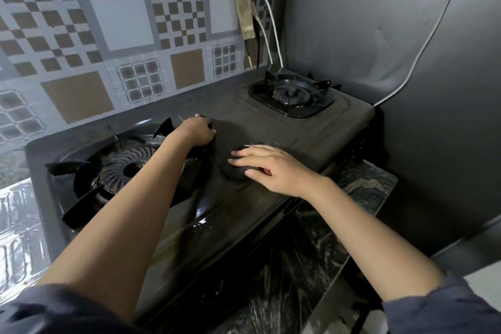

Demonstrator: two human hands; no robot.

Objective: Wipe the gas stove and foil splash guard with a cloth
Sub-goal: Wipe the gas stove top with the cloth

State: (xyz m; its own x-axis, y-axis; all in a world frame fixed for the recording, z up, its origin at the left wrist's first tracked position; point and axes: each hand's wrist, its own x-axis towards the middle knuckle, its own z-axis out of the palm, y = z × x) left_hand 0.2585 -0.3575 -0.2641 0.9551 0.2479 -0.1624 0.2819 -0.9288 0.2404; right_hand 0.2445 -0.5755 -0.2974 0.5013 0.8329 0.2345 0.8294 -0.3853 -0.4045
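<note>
Dark sleeves (54,309) fill the bottom corners, cut off by the frame. At left, the patterned foil splash guard (113,22) stands close behind the gas stove (271,122), whose left burner (122,165) is partly hidden by the left forearm. The left hand (195,133) lies just past that burner, fingers curled down; whether they grip anything cannot be told. The right hand (268,168) presses straight fingers on a dark cloth (234,172) near the stove's front edge, hard to separate from the dark top. Bare stove top runs on to the right burner (291,93). A grey panel (366,22) walls in the right side.
</note>
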